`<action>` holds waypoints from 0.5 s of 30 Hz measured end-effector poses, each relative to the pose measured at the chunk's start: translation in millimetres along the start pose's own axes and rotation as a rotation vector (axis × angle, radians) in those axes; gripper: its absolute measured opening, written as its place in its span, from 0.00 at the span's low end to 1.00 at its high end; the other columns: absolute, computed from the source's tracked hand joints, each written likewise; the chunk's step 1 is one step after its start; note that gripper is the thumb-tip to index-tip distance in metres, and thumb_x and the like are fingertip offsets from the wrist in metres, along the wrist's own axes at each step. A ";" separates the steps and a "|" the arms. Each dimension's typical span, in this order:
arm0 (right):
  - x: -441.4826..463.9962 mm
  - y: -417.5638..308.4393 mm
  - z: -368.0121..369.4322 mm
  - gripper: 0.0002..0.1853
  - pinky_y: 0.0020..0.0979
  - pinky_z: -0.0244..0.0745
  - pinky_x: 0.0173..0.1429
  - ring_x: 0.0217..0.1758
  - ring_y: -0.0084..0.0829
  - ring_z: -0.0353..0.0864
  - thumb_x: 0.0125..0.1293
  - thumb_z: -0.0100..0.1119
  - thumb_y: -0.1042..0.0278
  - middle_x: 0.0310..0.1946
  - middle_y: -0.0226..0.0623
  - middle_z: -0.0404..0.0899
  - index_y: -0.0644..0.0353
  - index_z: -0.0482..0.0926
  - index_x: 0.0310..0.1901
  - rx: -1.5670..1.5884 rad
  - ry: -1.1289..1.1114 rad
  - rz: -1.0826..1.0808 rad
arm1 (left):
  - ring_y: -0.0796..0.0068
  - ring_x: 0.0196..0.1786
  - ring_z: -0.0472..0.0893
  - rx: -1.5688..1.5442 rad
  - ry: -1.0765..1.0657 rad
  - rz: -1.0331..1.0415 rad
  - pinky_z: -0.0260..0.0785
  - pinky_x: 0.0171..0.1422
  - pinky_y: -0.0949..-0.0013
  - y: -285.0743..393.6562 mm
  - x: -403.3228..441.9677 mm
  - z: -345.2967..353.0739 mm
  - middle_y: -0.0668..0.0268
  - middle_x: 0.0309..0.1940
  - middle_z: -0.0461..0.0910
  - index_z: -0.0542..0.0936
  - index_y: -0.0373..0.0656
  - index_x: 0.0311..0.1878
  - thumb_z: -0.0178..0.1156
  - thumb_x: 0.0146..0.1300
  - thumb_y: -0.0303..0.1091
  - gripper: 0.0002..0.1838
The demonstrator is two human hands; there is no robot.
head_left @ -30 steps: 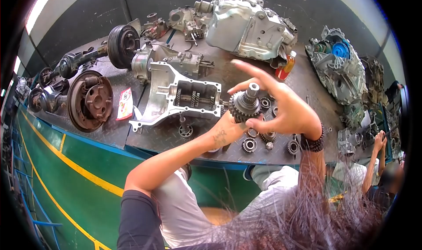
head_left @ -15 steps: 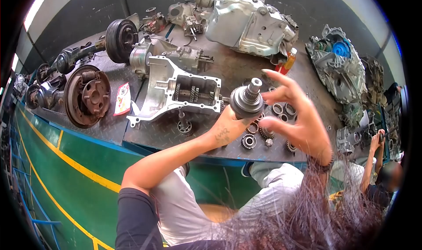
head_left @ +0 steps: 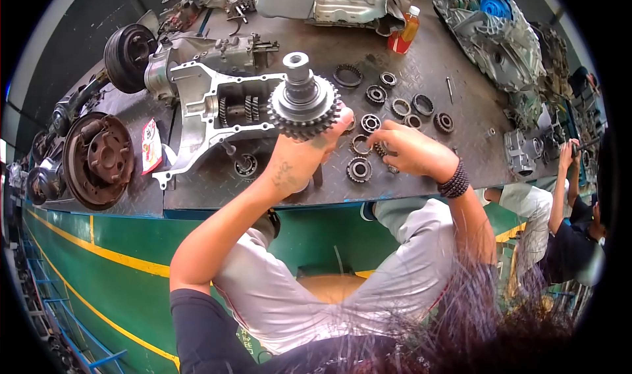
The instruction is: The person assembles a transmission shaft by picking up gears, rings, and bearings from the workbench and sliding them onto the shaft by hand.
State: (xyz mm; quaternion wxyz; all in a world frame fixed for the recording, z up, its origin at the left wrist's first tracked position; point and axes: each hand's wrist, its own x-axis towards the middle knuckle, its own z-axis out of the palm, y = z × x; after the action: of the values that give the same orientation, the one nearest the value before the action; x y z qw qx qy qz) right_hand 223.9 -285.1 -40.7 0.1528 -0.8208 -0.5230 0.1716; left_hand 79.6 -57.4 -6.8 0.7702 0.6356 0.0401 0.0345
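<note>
My left hand (head_left: 306,147) grips a transmission shaft (head_left: 299,88) from below and keeps it upright, with a wide toothed gear around it. Over by the loose parts, my right hand (head_left: 418,151) has its fingers curled closed on a small gear (head_left: 380,148), mostly hidden by them. Close to those fingers lie a ring (head_left: 360,145), a bearing (head_left: 370,123) and another bearing (head_left: 359,170). Left of the shaft sits an open gearbox housing (head_left: 204,121) with gears inside.
Several rings and bearings lie on the metal workbench (head_left: 454,157). A bottle (head_left: 403,32) stands behind them. Large transmission casings (head_left: 349,2) line the back, and a rusty brake drum (head_left: 100,160) rests at left. Another person's hands (head_left: 570,151) are at far right.
The shaft in my left hand has moved left and up in view, now showing its toothed gear. My right hand has left the shaft, dropped to the loose parts and closed its fingers.
</note>
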 end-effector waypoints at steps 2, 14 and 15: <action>12.3 3.4 19.1 0.23 0.44 0.78 0.62 0.56 0.49 0.82 0.62 0.63 0.78 0.57 0.45 0.77 0.57 0.80 0.60 0.080 0.063 -0.087 | 0.89 0.26 0.64 -0.050 0.016 -0.010 0.56 0.29 0.78 -0.6 -1.2 -1.2 0.81 0.26 0.69 0.79 0.47 0.50 0.67 0.74 0.39 0.10; 42.7 28.1 41.8 0.27 0.44 0.76 0.66 0.62 0.46 0.77 0.53 0.69 0.80 0.54 0.39 0.77 0.56 0.78 0.57 -0.151 0.027 -0.167 | 0.92 0.25 0.62 -0.101 0.010 -0.007 0.53 0.28 0.81 0.9 -0.6 4.5 0.83 0.28 0.71 0.79 0.47 0.50 0.66 0.74 0.39 0.09; 43.2 30.1 41.6 0.27 0.44 0.76 0.66 0.62 0.46 0.77 0.53 0.70 0.79 0.54 0.40 0.77 0.56 0.78 0.57 -0.108 0.027 -0.164 | 0.92 0.24 0.62 -0.112 0.019 -0.009 0.53 0.27 0.81 -0.2 0.5 3.6 0.83 0.28 0.72 0.79 0.47 0.50 0.66 0.74 0.38 0.09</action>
State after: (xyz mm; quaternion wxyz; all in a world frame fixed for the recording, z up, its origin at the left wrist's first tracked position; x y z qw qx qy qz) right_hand 246.8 -255.0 -96.1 0.1292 -0.7846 -0.5946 0.1190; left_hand 80.5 -60.9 -6.4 0.8044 0.5908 0.0484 0.0393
